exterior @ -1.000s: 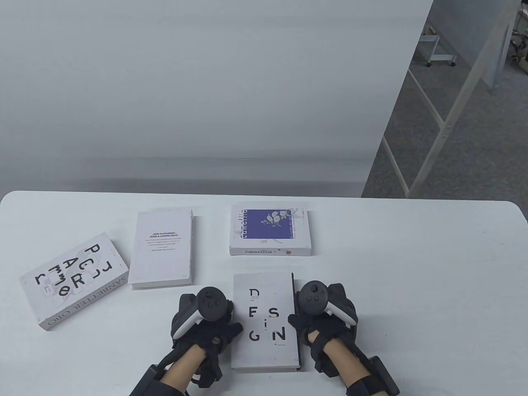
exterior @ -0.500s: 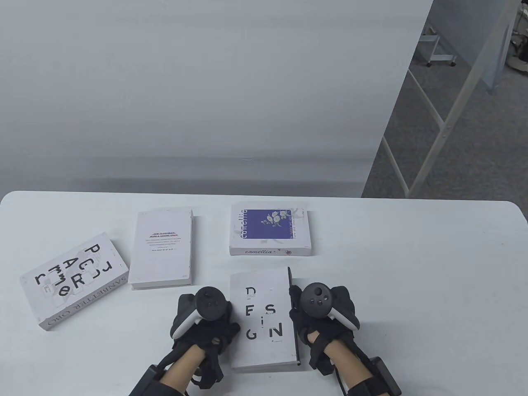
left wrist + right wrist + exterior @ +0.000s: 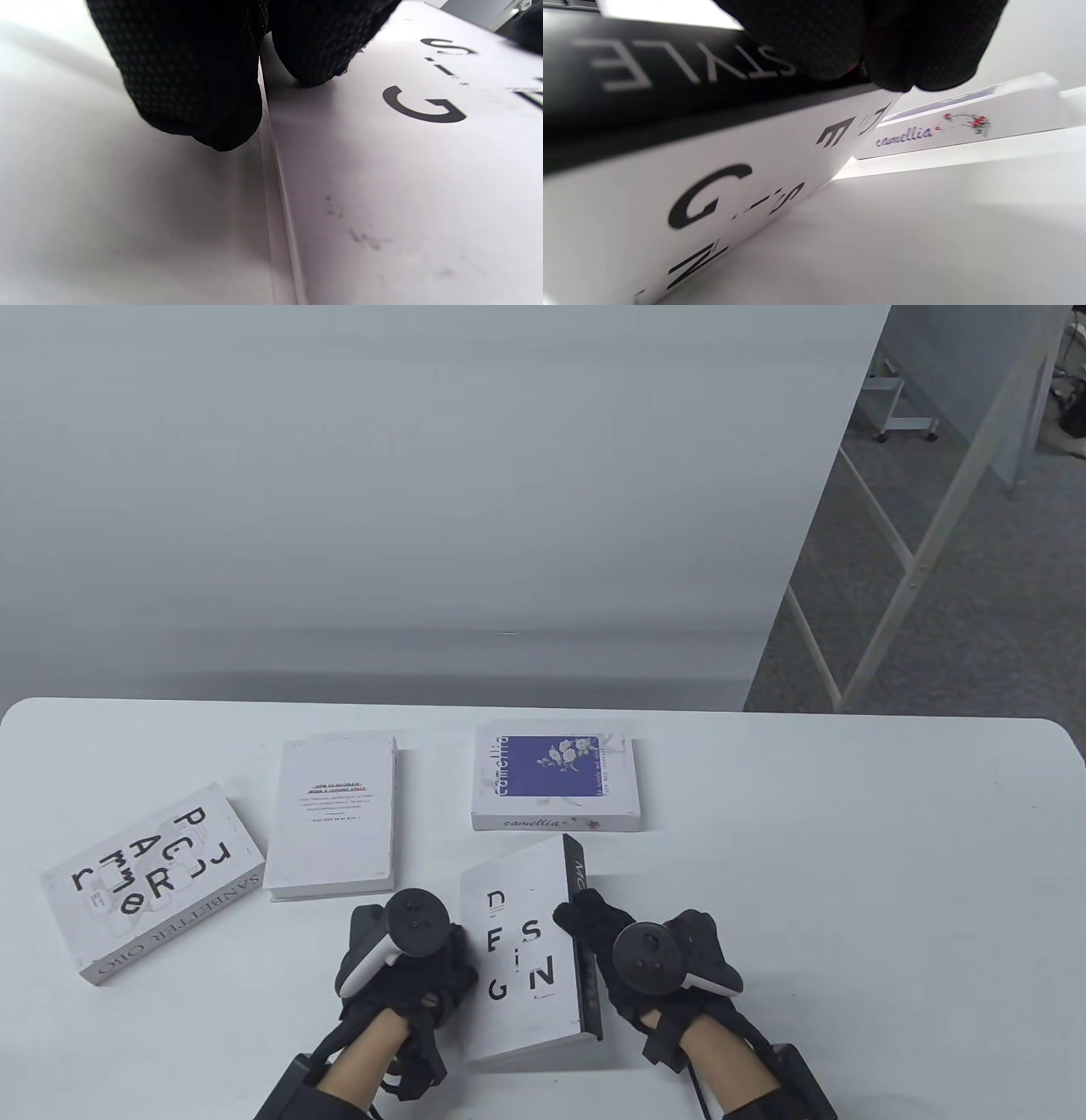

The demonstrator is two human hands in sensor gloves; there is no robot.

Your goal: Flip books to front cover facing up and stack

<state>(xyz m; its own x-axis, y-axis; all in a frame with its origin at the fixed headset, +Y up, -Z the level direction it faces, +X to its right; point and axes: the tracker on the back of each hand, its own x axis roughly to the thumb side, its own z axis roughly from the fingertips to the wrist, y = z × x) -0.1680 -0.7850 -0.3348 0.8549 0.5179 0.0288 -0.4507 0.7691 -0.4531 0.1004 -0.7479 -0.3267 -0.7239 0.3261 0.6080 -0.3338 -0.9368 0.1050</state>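
Observation:
The white DESIGN book (image 3: 517, 959) lies near the table's front edge, tilted, with its black spine raised on the right. My right hand (image 3: 581, 920) grips that spine; in the right wrist view its fingers (image 3: 882, 46) sit on the spine's top edge above the book's lettered underside (image 3: 691, 190). My left hand (image 3: 454, 963) holds the book's left edge, which stays on the table. In the left wrist view one fingertip (image 3: 199, 84) is beside that edge and another is on the cover (image 3: 403, 169).
Three other books lie flat on the white table (image 3: 848, 857): the camellia book (image 3: 556, 776) just behind the DESIGN book, a white book with small text (image 3: 333, 819) behind my left hand, and a black-lettered book (image 3: 153, 882) at far left.
My right hand has slid under the spine side and lifted it, so the DESIGN book went from flat to tilted up on its left edge. My left hand shifted slightly left.

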